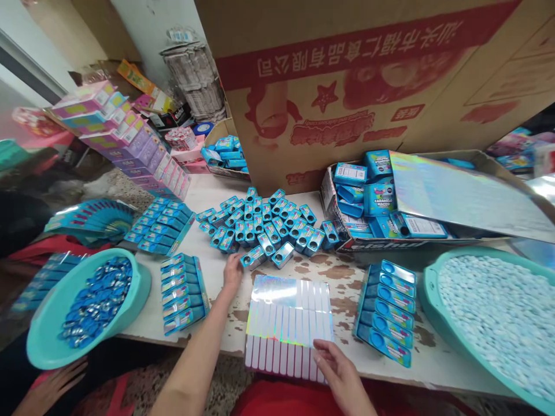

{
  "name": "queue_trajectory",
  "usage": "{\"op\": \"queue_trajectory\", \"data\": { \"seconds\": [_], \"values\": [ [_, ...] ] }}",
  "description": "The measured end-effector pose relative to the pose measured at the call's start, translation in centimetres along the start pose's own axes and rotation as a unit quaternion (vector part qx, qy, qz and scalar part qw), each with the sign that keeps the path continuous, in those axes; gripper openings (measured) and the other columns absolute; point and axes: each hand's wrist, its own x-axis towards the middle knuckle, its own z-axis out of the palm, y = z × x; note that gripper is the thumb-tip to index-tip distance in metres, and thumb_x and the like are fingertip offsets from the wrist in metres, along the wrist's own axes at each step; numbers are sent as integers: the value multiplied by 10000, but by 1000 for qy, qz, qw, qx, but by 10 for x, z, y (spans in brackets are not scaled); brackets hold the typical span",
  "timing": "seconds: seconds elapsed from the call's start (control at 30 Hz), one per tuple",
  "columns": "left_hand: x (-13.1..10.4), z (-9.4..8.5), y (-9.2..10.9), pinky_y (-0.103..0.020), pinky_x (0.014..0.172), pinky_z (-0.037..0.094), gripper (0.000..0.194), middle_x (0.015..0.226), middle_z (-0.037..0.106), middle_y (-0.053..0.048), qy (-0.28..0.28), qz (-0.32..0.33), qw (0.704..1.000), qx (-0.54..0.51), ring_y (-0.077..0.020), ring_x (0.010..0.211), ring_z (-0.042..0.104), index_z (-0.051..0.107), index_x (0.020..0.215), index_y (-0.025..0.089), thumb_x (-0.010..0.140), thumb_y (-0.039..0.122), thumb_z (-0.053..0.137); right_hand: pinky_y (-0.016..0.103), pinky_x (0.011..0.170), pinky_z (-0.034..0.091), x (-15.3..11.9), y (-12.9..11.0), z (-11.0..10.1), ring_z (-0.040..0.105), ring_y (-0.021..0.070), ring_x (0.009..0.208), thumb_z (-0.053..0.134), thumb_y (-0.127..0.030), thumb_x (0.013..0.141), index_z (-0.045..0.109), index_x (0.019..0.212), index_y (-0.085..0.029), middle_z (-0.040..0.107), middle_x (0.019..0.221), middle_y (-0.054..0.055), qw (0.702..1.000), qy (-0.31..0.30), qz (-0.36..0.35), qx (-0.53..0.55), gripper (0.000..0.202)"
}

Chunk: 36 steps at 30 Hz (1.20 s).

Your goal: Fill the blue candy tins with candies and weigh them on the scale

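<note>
At the centre of the frame, here's the left hand [234,273], fingers drawn together at the near end of a small blue box [254,257], and whether they grip it or only touch it, I can't tell! That box lies at the front edge of a crowded cluster of blue boxes [260,222], dark round openings showing on many. Down at lower centre, the right hand [337,367] sits loosely spread, fingertips at the right edge of a shiny striped sheet [288,329] lying flat on the worktop [342,289]. Flanking it, a row of joined blue boxes [184,292] stands to the left, another blue row [387,312] to the right. Over at lower right, a turquoise basin [429,280] brims with pale pieces [498,318]; at lower left, a co-worker's hand [58,386] shows beneath a second basin [141,283] of blue-and-silver pieces [97,300].
</note>
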Motion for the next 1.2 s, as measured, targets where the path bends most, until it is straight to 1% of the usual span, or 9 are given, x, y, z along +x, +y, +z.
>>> {"op": "queue_trajectory", "data": {
  "seconds": [0.1, 0.23, 0.4, 0.6, 0.73, 0.83, 0.93, 1.03, 1.2],
  "values": [
    [9, 1, 5, -303, 798, 472, 344, 978, 645, -48, -63, 39, 997, -27, -199, 901, 594, 643, 900, 170, 602, 60, 511, 350, 819, 498, 1, 3, -1, 631, 270, 929, 602, -565, 665, 656, 940, -166, 684, 1009, 139, 1000, 9, -1, 1, 488],
    [13, -5, 3, -313, 759, 476, 259, 867, 656, -28, -111, 64, 991, -27, -202, 840, 588, 633, 825, 179, 594, 92, 553, 350, 809, 501, 2, 5, 3, 638, 267, 911, 588, -566, 673, 649, 952, -151, 682, 1005, 151, 1000, 10, 2, 3, 504],
    [1, -5, 5, -328, 731, 458, 168, 773, 611, -35, -83, 36, 996, 17, -207, 809, 552, 585, 727, 180, 640, 68, 495, 347, 771, 509, 1, 4, 7, 644, 265, 878, 593, -569, 660, 647, 945, -151, 691, 971, 144, 1000, 5, 4, 5, 509],
    [-28, 4, 28, -350, 730, 449, 155, 775, 586, -58, -58, 18, 997, 56, -216, 785, 541, 586, 752, 180, 725, 78, 474, 351, 782, 509, 0, 6, 5, 646, 270, 878, 594, -593, 646, 654, 916, -157, 699, 943, 136, 1000, 14, 2, -5, 516],
    [-46, 5, 42, -351, 745, 443, 147, 784, 581, -70, -73, 31, 994, 69, -225, 810, 539, 603, 747, 179, 785, 120, 474, 345, 795, 509, 2, 11, 5, 649, 270, 892, 593, -609, 633, 655, 917, -166, 701, 971, 135, 1000, 8, 4, -23, 531],
    [-49, 4, 50, -329, 750, 436, 161, 836, 588, -72, -90, 43, 993, 66, -220, 848, 537, 627, 800, 180, 813, 141, 471, 348, 805, 511, 3, 14, 6, 653, 270, 894, 593, -617, 636, 660, 908, -174, 705, 974, 131, 999, 2, -4, -33, 524],
    [-48, 8, 60, -299, 763, 429, 239, 913, 600, -61, -108, 54, 991, 54, -195, 863, 537, 647, 922, 205, 822, 111, 452, 357, 826, 509, 5, 20, 8, 654, 281, 923, 591, -632, 633, 659, 904, -172, 703, 987, 140, 999, -9, -4, -37, 538],
    [-49, 13, 66, -278, 769, 426, 289, 944, 613, -46, -118, 60, 990, 40, -181, 866, 539, 658, 958, 229, 801, 79, 467, 365, 843, 505, 8, 28, 9, 653, 289, 951, 582, -651, 627, 656, 901, -172, 701, 1001, 143, 999, -24, 2, -47, 557],
    [-46, 12, 55, -297, 763, 445, 234, 862, 607, -58, -75, 20, 996, 31, -191, 853, 555, 664, 849, 193, 802, 91, 459, 386, 865, 498, 14, 35, 7, 656, 293, 946, 587, -639, 622, 658, 866, -182, 712, 971, 133, 998, -24, 1, -62, 523]
  ]
}}
